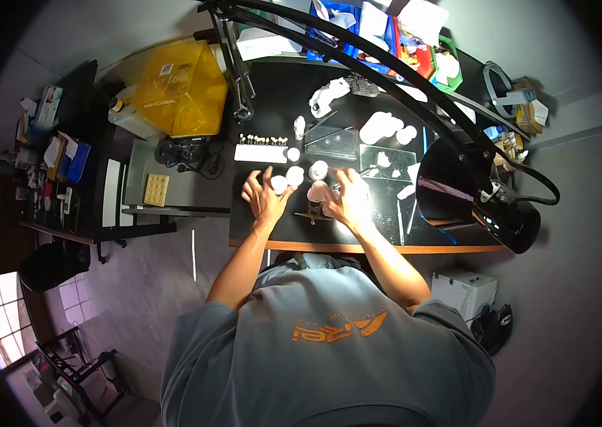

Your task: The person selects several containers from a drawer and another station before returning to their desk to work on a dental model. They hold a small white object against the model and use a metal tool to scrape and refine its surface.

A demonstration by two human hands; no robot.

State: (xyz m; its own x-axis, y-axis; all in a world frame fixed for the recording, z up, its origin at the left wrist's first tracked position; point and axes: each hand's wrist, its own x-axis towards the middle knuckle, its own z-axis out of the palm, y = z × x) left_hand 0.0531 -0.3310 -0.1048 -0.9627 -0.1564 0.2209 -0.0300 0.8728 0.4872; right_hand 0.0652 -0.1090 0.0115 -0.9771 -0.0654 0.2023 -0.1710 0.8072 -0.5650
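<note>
On the black desktop my left hand (267, 199) touches a small white round container (279, 184), its fingers spread around it. Another white round piece (294, 176) stands just beyond the fingertips. My right hand (347, 201) has its fingers bent around a pinkish-white round piece (318, 191), which sits above a small metal stand (313, 213). Beyond that piece is a white round jar (318, 170). Strong light washes out the outer side of my right hand.
A white rack of small burs (261, 153) stands at the back left, beside a dark transparent tray (331, 141). A glass plate (386, 164) with white bits lies to the right. The black lamp (457, 188) hangs over the right side; a yellow cover (181, 92) is far left.
</note>
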